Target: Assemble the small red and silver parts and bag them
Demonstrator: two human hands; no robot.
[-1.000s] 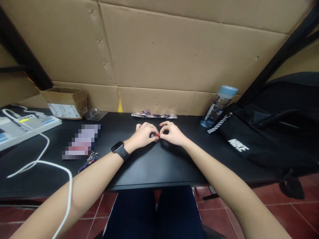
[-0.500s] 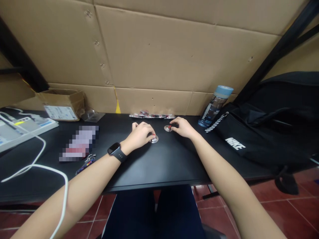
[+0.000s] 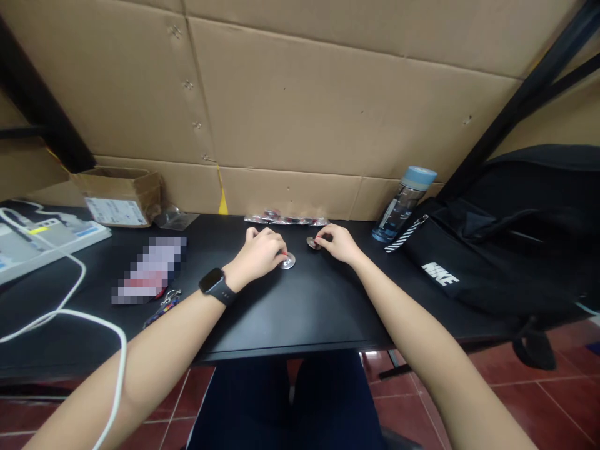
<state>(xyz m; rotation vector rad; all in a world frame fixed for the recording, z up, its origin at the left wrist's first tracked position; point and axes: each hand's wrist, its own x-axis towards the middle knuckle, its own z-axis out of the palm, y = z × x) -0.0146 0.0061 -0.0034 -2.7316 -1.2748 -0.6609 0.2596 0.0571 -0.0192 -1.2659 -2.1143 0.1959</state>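
My left hand (image 3: 265, 250) is closed on a small silver, cymbal-like metal disc (image 3: 289, 261), its fingertips at a bit of red near the middle. The disc lies flat or nearly flat on the black table (image 3: 281, 319). To the right, my right hand (image 3: 340, 242) pinches a second small metal disc (image 3: 312, 243), also with red at its centre. This one is tilted; whether its edge touches the table I cannot tell. Behind both hands lies a row of shiny clear packets (image 3: 285, 219) with dark and red contents.
A blue-capped water bottle (image 3: 405, 203) and a black backpack (image 3: 510, 231) stand on the right. At left are an opened cardboard box (image 3: 117, 197), a white power strip (image 3: 51, 247), a white cable (image 3: 100, 317), a blurred card (image 3: 152, 269) and a lanyard (image 3: 162, 309). Cardboard walls the back.
My right hand has closed its fingers on the right disc, which has tipped up and shifted slightly left. The left hand stays on its disc, almost unmoved.
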